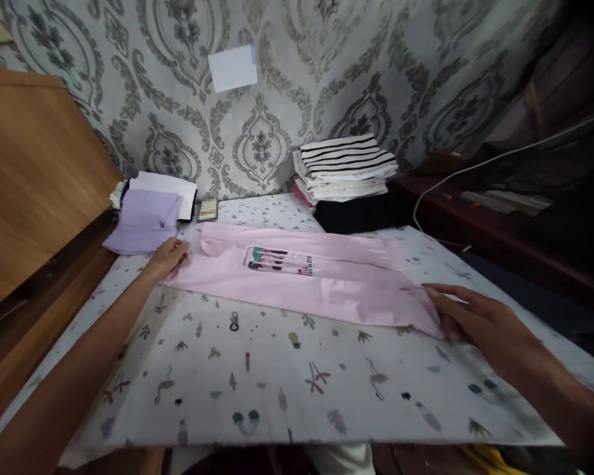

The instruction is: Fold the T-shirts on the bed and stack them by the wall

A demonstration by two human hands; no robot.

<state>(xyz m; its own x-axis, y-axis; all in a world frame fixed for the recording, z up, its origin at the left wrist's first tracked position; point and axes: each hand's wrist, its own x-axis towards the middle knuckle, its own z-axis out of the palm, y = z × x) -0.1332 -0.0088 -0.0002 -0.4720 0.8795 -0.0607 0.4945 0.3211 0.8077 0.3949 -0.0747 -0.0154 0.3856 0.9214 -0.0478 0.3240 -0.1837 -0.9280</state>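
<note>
A pink T-shirt [287,290] with a printed picture lies lengthwise across the table, its sides folded in toward the middle. My left hand [168,257] grips its left end near the edge, fingers closed on the fabric. At the opposite end, my right hand [468,313] pinches the shirt's near corner between thumb and fingers. Part of the print is covered by the folds.
Folded clothes [346,168], striped on top, are stacked at the back right beside black folded cloth [363,212]. Lilac folded cloth [146,218] lies back left near a small box [208,210]. A wooden cabinet [34,178] borders the left; a white cable [455,175] hangs right.
</note>
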